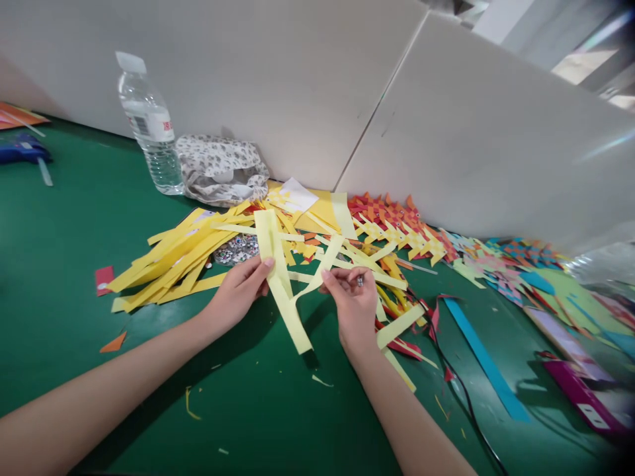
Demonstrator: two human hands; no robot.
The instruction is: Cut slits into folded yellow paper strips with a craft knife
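Note:
Between thumb and fingers, my left hand (245,281) pinches a wide pale-yellow paper strip (284,284), which slants down toward the right above the table. My right hand (351,297) is closed on a narrower pale-yellow paper strip (317,274). The narrow strip curves and joins the wide one at a partly torn spot near its middle. A ring shows on a finger of the right hand. Behind both hands lie yellow paper strips (191,248) in a loose heap, and silver sequins (235,249) are partly hidden beneath them.
A water bottle (151,132) and a patterned pouch (223,168) stand by the grey partition (258,73). Red-orange woven paper pieces (384,215) lie behind. At right are a blue strip (483,357), a black cable (464,390) and a magenta power strip (580,396). A blue glue gun (22,151) lies far left.

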